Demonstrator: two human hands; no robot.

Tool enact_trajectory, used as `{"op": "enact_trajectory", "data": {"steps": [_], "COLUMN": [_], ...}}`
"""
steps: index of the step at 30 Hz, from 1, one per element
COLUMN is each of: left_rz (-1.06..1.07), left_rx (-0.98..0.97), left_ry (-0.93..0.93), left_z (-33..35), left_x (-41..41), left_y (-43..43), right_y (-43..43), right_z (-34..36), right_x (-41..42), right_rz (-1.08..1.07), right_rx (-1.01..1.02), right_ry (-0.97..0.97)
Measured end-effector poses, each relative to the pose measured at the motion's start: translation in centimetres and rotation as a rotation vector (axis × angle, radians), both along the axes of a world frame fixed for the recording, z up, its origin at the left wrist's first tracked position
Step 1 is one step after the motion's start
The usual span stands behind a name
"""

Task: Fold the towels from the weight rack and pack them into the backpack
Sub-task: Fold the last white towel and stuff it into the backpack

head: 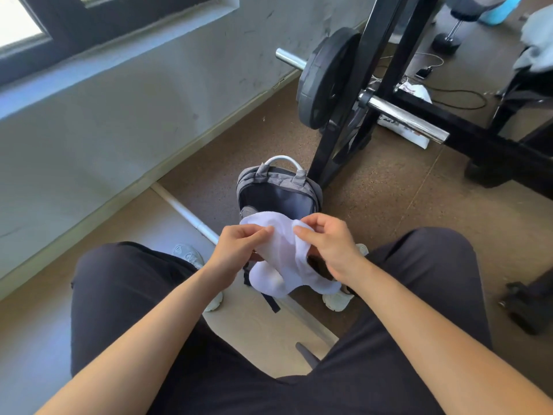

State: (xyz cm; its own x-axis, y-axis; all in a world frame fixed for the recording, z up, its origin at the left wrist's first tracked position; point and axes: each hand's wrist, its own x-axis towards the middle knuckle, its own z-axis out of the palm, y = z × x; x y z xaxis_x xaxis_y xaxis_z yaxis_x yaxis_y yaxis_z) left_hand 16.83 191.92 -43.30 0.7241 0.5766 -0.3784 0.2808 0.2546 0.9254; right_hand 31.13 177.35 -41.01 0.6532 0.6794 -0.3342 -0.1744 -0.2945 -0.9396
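Evidently early yet: we hold one unfolded towel (281, 256) over the open backpack (278, 196).
Our left hand (239, 244) and right hand (326, 238) each pinch its top edge between curled fingers (261, 232), just above the single grey backpack on the floor. Nothing shows packed inside. One pale cloth (538, 34), perhaps another towel, lies beyond the weight rack (389, 55).

Both hands, left hand (239, 247) and right hand (327, 244), pinch a white towel (281, 259) above the open grey backpack (278, 190).
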Motion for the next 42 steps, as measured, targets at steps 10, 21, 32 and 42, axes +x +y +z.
{"op": "enact_trajectory", "data": {"steps": [10,21,32,42], "left_rz": [-0.064,-0.109,-0.202,-0.266], "left_rx": [-0.152,0.037,0.176,0.377], "left_ry": [-0.121,-0.081,-0.175,-0.110], "left_z": [0.4,0.9,1.3,-0.9], "left_x": [-0.3,-0.2,-0.5,0.2], "left_y": [0.2,-0.3,0.4,0.6], "right_y": [0.5,0.4,0.4,-1.2], "right_z": [0.5,0.1,-0.1,2.6], "right_x": [-1.0,-0.7,0.0,1.5], "right_rz": [0.235,0.266,0.435,0.423], "right_rx": [0.146,0.102,-0.091,0.085], "right_ry": [-0.017,-0.641,-0.605,-0.393]}}
